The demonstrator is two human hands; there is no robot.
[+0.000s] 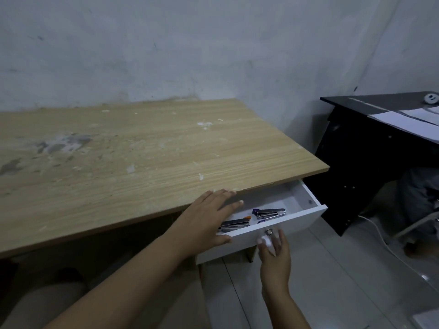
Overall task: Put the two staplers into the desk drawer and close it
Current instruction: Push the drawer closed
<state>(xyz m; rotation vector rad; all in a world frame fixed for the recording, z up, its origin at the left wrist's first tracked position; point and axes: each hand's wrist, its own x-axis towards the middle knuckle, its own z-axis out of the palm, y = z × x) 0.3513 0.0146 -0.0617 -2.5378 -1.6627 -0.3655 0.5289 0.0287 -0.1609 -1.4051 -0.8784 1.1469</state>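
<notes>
A white drawer (299, 218) stands pulled out under the right end of the wooden desk (142, 153). Two metal staplers lie inside it: one with a blue end (269, 213) toward the right, one with an orange end (234, 225) toward the left, partly hidden by my left hand. My left hand (209, 218) is spread flat over the drawer's left part, fingers apart, thumb on the front panel's top edge, holding nothing. My right hand (273, 251) is in front of the drawer's front panel, fingers apart, just below the small metal knob (268, 232).
A black desk (351, 148) with white papers (408, 119) stands close to the right of the open drawer. A white cable (380, 236) runs over the tiled floor there. The grey wall runs behind the wooden desk.
</notes>
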